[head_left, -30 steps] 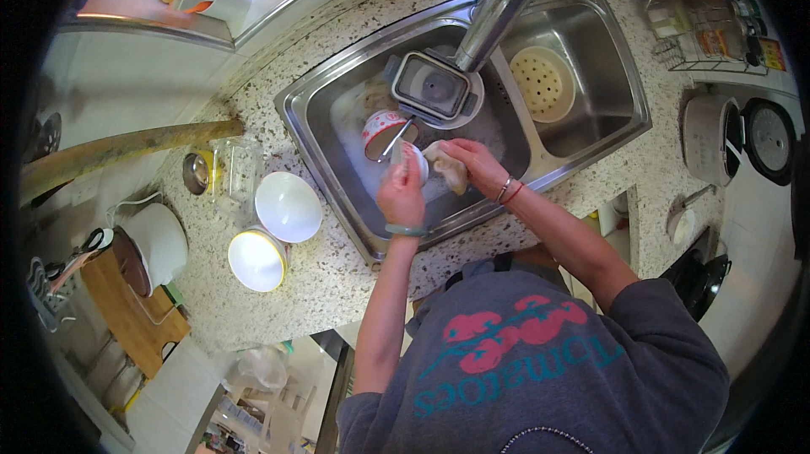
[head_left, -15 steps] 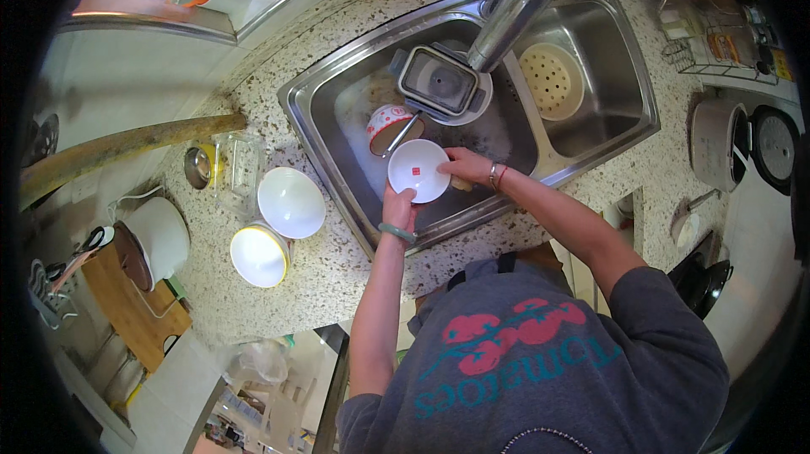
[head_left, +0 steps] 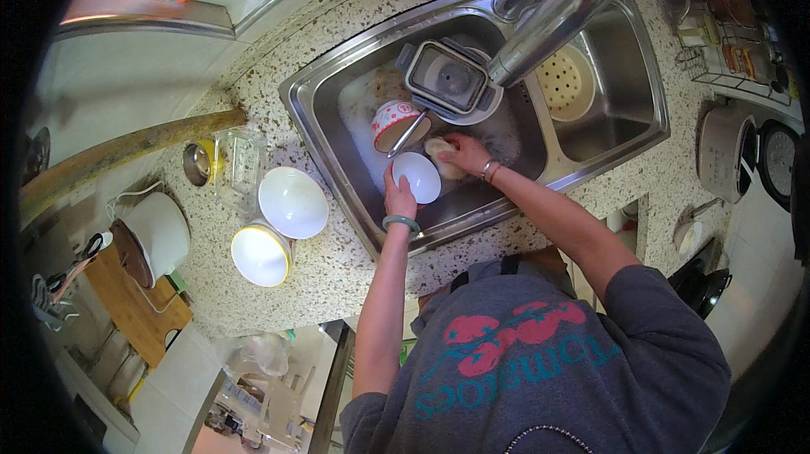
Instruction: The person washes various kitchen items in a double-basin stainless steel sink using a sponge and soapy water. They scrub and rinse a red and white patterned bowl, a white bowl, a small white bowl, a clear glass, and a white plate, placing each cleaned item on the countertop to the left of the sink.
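Observation:
My left hand (head_left: pixel 399 196) is closed on the edge of a small white bowl (head_left: pixel 418 177), held tilted over the near part of the large sink basin. My right hand (head_left: pixel 467 154) grips a pale beige, cloth-like wad (head_left: pixel 442 150) just right of that bowl; its exact kind is unclear. Beyond my hands, a bowl with a red-and-white patterned outside (head_left: pixel 391 119) lies tipped in suds. A metal utensil handle (head_left: pixel 408 134) reaches from beside it toward the white bowl. Farther back, a clear rectangular food container with a grey rim (head_left: pixel 448 77) rests on a white dish (head_left: pixel 491 109).
A steel faucet (head_left: pixel 557 19) crosses above the sink (head_left: pixel 297 108). In the right basin stands a cream strainer with holes (head_left: pixel 567 84). Left on the speckled counter are a large white bowl (head_left: pixel 293 202), a yellow-rimmed bowl (head_left: pixel 260 256) and a clear container (head_left: pixel 239 165).
My right hand has let go of the white bowl and taken hold of the beige wad. In my left hand the bowl has turned, and its red mark no longer shows.

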Available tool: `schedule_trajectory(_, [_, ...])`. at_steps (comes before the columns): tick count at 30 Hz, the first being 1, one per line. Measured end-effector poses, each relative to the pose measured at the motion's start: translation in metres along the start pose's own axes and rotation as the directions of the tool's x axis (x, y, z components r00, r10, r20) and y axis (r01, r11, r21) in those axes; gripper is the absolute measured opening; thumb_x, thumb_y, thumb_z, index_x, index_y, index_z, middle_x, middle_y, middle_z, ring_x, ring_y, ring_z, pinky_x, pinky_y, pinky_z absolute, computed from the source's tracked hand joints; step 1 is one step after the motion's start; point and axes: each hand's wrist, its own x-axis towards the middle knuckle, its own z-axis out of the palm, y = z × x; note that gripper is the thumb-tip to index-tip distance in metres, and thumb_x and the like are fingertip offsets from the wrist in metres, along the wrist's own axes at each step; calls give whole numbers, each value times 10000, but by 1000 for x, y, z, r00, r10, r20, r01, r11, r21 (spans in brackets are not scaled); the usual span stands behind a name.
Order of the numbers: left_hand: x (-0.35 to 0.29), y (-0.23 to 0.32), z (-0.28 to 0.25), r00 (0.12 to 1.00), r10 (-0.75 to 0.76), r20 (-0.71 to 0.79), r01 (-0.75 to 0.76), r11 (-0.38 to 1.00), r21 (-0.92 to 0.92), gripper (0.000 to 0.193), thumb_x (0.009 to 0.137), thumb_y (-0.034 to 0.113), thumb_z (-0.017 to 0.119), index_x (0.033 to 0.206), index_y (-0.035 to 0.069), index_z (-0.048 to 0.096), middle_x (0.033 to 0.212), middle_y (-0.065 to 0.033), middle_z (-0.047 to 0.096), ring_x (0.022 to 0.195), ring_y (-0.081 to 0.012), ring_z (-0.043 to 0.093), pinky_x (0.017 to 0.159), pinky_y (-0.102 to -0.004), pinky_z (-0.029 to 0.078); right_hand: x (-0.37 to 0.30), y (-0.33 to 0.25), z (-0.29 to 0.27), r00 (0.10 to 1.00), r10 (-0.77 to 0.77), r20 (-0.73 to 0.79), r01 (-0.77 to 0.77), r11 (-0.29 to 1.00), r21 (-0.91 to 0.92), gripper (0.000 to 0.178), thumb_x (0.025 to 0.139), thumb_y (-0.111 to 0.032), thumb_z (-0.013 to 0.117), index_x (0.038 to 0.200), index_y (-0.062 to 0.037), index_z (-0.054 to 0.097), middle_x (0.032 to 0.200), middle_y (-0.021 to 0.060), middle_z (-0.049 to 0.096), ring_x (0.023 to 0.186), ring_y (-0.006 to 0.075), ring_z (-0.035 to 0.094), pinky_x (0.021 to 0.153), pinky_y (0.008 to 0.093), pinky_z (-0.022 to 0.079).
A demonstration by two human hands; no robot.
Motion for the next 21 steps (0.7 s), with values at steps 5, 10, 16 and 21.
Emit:
schedule_trajectory(5, [-1, 1, 13, 983, 185, -13, -185, 975, -119, 509, 949, 437, 338, 1322, 97, 396, 1232, -200, 515, 1103, -344, 518, 919, -389, 399, -33, -66, 21, 994, 40, -100, 4, 917, 399, 384, 733, -240, 728, 1027, -33, 593, 954, 110, 642, 849, 180, 621, 757, 299, 495])
schedule_trajectory(10, [-15, 28, 13, 946, 319, -64, -318, 948, 17, 468, 955, 410, 317, 1318, 129, 407, 1203, -225, 519, 1050, -392, 517, 896, -426, 395, -41, -85, 32, 995, 71, 72, -101, 725, 682, 329, 840, -234, 639, 1089, -30, 573, 926, 26, 608, 790, 86, 548, 662, 239, 463])
schedule_trajectory(16, [-38, 53, -6, 831, 541, -128, -477, 812, 336, 362, 941, 297, 389, 1286, 214, 460, 930, -214, 543, 889, -386, 528, 809, -455, 417, -74, -116, 24, 992, -87, 93, 24, 843, 538, 325, 835, -226, 602, 1096, -33, 586, 977, 90, 637, 888, 154, 577, 780, 274, 460])
schedule_trajectory(21, [-51, 54, -13, 836, 546, -54, -432, 716, 548, 386, 889, 167, 474, 1265, 254, 486, 898, -170, 500, 874, -361, 531, 752, -449, 440, -88, -106, 9, 833, -523, 178, 550, 819, -167, 210, 779, -113, 576, 979, -52, 594, 975, 133, 577, 925, 296, 570, 793, 382, 455])
